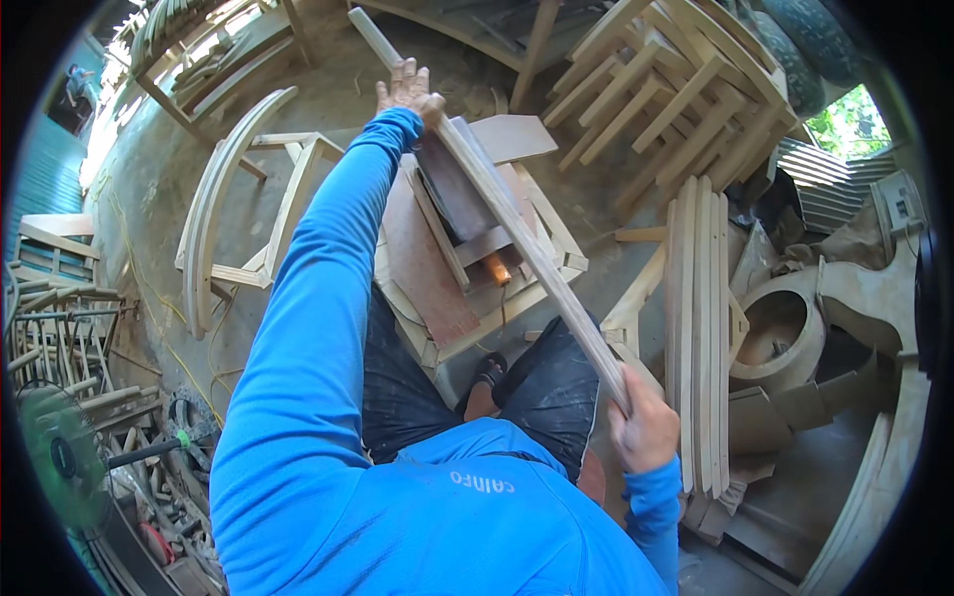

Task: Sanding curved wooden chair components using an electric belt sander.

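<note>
A long, narrow wooden strip [542, 260] runs slantwise from the far left to the near right, with both of my hands on it. My left hand [409, 94] is laid over its far part, fingers somewhat spread and the underside of the grip hidden. Around the near end, my right hand [646, 422] is closed. Below the strip stands a low wooden stand [417, 278] topped with reddish boards and a flat grey piece [452, 184]. An orange part [497, 268], perhaps a power tool's body, shows between the boards, with a cord hanging down.
A curved wooden chair frame [234, 199] stands at left. Several long slats [699, 338] lean at right, near stacked wooden frames [686, 99] and a round-holed machine housing [785, 328]. A green fan [65, 457] and scrap wood are at lower left. A yellow cord [189, 363] crosses the floor.
</note>
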`<action>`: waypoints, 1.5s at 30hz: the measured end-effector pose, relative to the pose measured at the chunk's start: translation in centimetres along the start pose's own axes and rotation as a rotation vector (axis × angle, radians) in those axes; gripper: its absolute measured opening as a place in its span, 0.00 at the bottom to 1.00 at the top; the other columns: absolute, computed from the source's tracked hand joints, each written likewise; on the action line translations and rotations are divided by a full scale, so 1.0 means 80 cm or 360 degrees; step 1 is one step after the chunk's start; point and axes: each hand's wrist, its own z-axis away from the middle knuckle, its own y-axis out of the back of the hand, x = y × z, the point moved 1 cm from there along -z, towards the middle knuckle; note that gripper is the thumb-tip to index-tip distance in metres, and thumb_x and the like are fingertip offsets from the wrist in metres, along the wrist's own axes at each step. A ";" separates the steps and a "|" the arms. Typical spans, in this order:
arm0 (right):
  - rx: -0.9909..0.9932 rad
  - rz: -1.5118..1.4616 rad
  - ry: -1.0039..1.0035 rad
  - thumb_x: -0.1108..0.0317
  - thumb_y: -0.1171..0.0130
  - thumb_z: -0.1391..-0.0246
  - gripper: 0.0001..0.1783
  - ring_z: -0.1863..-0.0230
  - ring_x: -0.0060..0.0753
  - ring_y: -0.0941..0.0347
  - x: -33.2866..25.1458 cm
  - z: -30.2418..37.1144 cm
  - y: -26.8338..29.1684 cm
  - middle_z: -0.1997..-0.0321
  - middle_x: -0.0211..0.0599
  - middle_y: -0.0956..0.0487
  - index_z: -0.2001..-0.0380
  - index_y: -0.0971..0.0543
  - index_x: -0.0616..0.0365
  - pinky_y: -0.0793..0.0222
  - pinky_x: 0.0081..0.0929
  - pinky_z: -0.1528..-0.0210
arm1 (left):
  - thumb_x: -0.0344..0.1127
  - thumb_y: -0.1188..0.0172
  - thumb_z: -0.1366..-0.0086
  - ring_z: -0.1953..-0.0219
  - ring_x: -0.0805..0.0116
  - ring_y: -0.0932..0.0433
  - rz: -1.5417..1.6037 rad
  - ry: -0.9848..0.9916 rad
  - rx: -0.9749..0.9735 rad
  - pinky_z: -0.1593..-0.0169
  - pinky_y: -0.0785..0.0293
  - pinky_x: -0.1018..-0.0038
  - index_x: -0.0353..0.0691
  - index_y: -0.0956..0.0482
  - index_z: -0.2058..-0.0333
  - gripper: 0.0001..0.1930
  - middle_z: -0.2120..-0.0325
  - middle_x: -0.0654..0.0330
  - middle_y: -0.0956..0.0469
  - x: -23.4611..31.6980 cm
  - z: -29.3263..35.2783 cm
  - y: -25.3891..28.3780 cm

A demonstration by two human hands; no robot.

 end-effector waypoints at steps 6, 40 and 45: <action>-0.0119 0.0100 0.0022 0.73 0.34 0.56 0.41 0.68 0.56 0.22 0.040 0.080 0.043 0.65 0.45 0.23 0.35 0.28 0.41 0.26 0.50 0.68 | 0.56 0.52 0.34 0.20 0.50 0.70 0.0167 0.0112 -0.0027 0.24 0.65 0.40 0.47 0.45 0.26 0.40 0.22 0.55 0.62 0.041 0.075 -0.014; 0.0028 -0.0046 0.0185 0.62 0.31 0.46 0.30 0.67 0.54 0.17 -0.063 -0.130 -0.114 0.64 0.48 0.15 0.40 0.25 0.47 0.24 0.44 0.69 | 0.50 0.48 0.34 0.20 0.55 0.67 0.0280 0.0098 0.0301 0.23 0.62 0.48 0.43 0.44 0.27 0.39 0.22 0.54 0.62 -0.100 -0.092 0.057; 0.0146 -0.0128 0.0214 0.60 0.33 0.43 0.31 0.65 0.57 0.17 -0.077 -0.174 -0.163 0.63 0.52 0.16 0.37 0.28 0.48 0.23 0.45 0.66 | 0.49 0.51 0.33 0.20 0.56 0.69 0.0155 0.0062 0.0369 0.22 0.66 0.51 0.40 0.48 0.26 0.40 0.22 0.53 0.63 -0.087 -0.127 0.077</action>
